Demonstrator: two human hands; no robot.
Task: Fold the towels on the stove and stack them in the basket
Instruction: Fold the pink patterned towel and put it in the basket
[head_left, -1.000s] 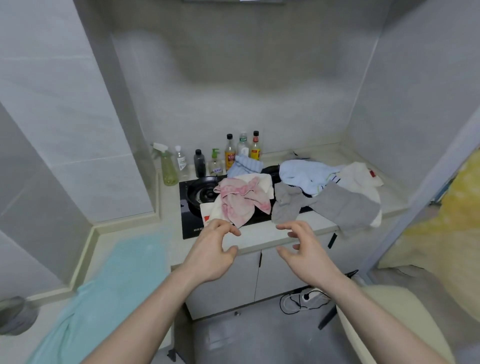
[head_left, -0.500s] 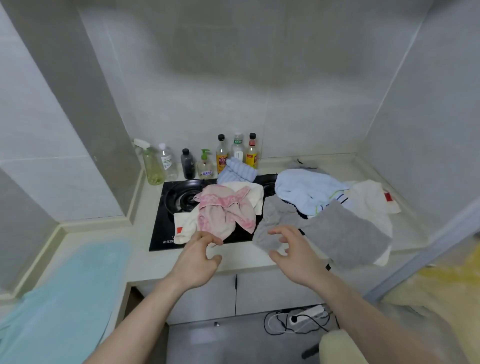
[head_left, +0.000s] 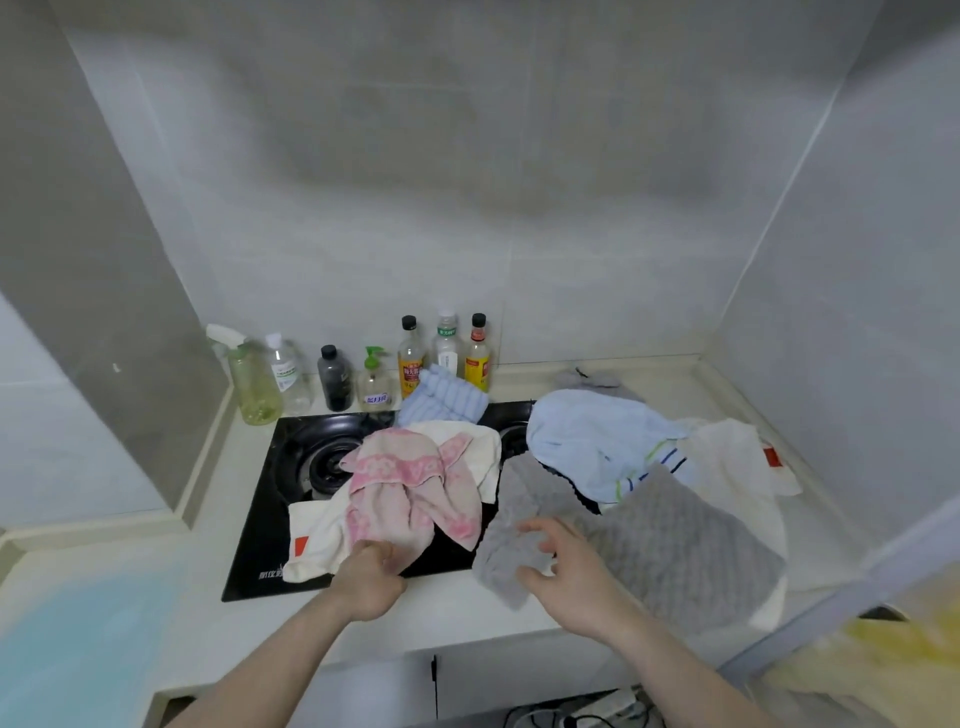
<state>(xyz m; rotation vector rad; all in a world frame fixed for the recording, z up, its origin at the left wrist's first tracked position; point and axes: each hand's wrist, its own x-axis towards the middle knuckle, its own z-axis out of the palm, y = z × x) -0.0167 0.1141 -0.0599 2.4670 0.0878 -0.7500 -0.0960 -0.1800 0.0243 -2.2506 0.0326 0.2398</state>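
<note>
A crumpled pink towel (head_left: 410, 488) lies on a cream towel (head_left: 322, 535) over the black stove (head_left: 260, 519). My left hand (head_left: 371, 577) pinches the pink towel's near edge. To the right spreads a grey waffle towel (head_left: 660, 540); my right hand (head_left: 571, 566) hovers over its left end with fingers spread and slightly curled, holding nothing. A light blue towel with stripes (head_left: 597, 441) and a white towel with a red tag (head_left: 737, 462) lie behind the grey one. A folded blue striped cloth (head_left: 447, 400) sits at the stove's back. No basket is in view.
Several bottles (head_left: 415, 358) and a green spray bottle (head_left: 249, 379) line the back wall. A light blue cloth (head_left: 78, 649) covers the counter at lower left. Tiled walls close in on both sides. A yellow object (head_left: 893, 660) sits at lower right; cables (head_left: 571, 714) lie on the floor.
Both hands have reached forward to the stove. My left hand has taken hold of the pink towel's edge; my right hand has come over the grey towel.
</note>
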